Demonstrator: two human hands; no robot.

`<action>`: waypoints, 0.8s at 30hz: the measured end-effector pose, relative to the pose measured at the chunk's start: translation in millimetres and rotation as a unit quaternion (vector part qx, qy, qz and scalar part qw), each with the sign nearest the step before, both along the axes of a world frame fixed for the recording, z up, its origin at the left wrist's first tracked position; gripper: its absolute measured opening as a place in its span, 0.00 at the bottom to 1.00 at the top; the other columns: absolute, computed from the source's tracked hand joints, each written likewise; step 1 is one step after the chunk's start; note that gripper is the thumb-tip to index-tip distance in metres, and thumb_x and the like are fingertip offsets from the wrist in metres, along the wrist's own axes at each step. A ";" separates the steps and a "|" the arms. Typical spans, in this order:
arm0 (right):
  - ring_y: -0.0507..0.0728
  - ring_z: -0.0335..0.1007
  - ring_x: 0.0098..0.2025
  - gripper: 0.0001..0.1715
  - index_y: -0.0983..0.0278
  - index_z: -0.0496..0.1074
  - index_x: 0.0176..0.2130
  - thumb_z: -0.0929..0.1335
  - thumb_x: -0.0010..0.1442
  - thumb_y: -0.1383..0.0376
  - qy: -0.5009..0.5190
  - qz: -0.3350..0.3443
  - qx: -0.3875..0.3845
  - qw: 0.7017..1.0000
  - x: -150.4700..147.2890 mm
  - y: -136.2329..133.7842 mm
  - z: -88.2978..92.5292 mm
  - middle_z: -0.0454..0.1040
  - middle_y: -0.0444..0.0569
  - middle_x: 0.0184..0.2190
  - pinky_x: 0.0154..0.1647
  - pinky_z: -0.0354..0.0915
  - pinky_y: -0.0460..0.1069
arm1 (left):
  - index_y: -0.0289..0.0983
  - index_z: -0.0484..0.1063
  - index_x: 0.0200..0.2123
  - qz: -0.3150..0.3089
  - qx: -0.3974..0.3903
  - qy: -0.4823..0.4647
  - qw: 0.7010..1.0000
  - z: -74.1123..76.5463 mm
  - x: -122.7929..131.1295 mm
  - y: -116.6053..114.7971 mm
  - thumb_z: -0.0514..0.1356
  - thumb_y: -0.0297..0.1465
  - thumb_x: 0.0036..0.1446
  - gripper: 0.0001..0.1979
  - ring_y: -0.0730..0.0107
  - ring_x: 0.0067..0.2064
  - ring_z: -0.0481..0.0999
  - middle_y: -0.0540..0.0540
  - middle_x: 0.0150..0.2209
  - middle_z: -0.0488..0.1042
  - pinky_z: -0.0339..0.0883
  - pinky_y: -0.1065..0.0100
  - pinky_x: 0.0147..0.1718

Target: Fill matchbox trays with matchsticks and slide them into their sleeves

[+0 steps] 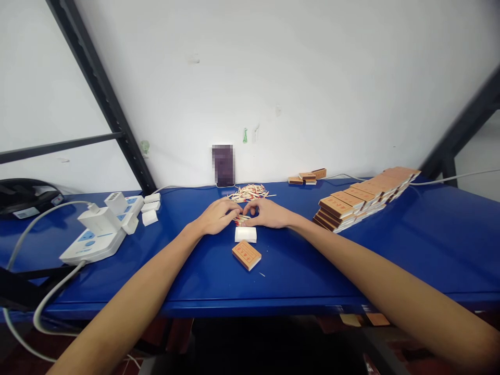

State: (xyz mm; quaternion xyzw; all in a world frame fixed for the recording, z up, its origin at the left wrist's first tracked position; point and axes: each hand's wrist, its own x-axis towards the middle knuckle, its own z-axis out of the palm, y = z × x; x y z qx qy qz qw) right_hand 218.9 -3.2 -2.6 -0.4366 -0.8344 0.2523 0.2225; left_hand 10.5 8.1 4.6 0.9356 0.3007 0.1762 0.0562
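Observation:
My left hand [219, 216] and my right hand [269, 213] meet at the middle of the blue table. Their fingers are curled in on a small bunch of red-tipped matches [242, 219] between them. Just behind the fingers lies a loose heap of matches [252, 192]. A small white matchbox tray [246, 235] sits right in front of the hands; its inside is hard to make out. Nearer to me, an orange-brown matchbox [247, 254] with printed characters lies at a slant.
Stacked matchboxes [351, 198] run along the right, with a few more matchboxes [307, 176] by the wall. At left are white trays [150, 209] and a power strip [101, 234] with cables. A phone-like dark device [224, 165] leans on the wall.

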 end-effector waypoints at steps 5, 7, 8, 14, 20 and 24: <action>0.52 0.60 0.30 0.31 0.64 0.70 0.41 0.75 0.44 0.49 0.019 -0.032 0.003 0.999 -0.1 1.2 -2.3 0.68 0.44 0.32 0.30 0.56 0.47 | 0.36 0.74 0.44 0.021 -0.153 -0.141 0.978 -1.1 1.0 -1.2 0.48 0.34 0.63 0.18 0.62 0.48 0.74 0.46 0.45 0.78 0.64 0.64 0.49; 0.51 0.60 0.29 0.32 0.64 0.70 0.44 0.75 0.44 0.49 0.019 -0.048 0.012 0.999 -0.1 3.1 -4.2 0.68 0.44 0.32 0.30 0.56 0.47 | 0.35 0.72 0.46 0.018 -0.188 -0.187 0.964 -0.8 -0.2 -0.3 0.48 0.35 0.63 0.17 0.62 0.49 0.74 0.45 0.45 0.77 0.64 0.64 0.50; 0.51 0.60 0.29 0.32 0.64 0.70 0.45 0.75 0.45 0.49 0.019 -0.051 0.017 0.998 -0.1 4.4 -5.2 0.68 0.44 0.32 0.31 0.56 0.47 | 0.35 0.72 0.46 0.019 -0.187 -0.201 0.961 -0.8 -1.1 0.6 0.48 0.35 0.62 0.17 0.62 0.50 0.74 0.45 0.46 0.77 0.64 0.63 0.51; 0.52 0.61 0.30 0.28 0.66 0.75 0.41 0.72 0.50 0.47 0.039 -0.042 0.017 0.998 3.3 10.8 -8.1 0.70 0.46 0.31 0.32 0.57 0.48 | 0.36 0.72 0.47 0.099 -0.022 -0.101 0.990 -3.6 -12.5 9.1 0.49 0.33 0.61 0.17 0.60 0.48 0.71 0.43 0.46 0.74 0.62 0.58 0.52; 0.53 0.62 0.32 0.40 0.65 0.72 0.51 0.72 0.46 0.44 0.031 -0.011 0.004 0.999 10.0 9.8 -7.8 0.71 0.50 0.36 0.34 0.58 0.50 | 0.42 0.69 0.54 0.119 -0.019 0.028 0.992 -4.0 -21.4 6.5 0.51 0.45 0.62 0.22 0.54 0.50 0.66 0.42 0.46 0.69 0.58 0.51 0.51; 0.56 0.63 0.35 0.47 0.66 0.69 0.56 0.73 0.43 0.43 -0.004 0.013 0.023 1.000 9.0 8.4 -5.8 0.70 0.52 0.39 0.35 0.60 0.51 | 0.47 0.65 0.59 0.117 -0.041 0.044 0.991 -2.8 -19.4 1.0 0.54 0.51 0.58 0.29 0.53 0.50 0.65 0.41 0.47 0.66 0.57 0.50 0.50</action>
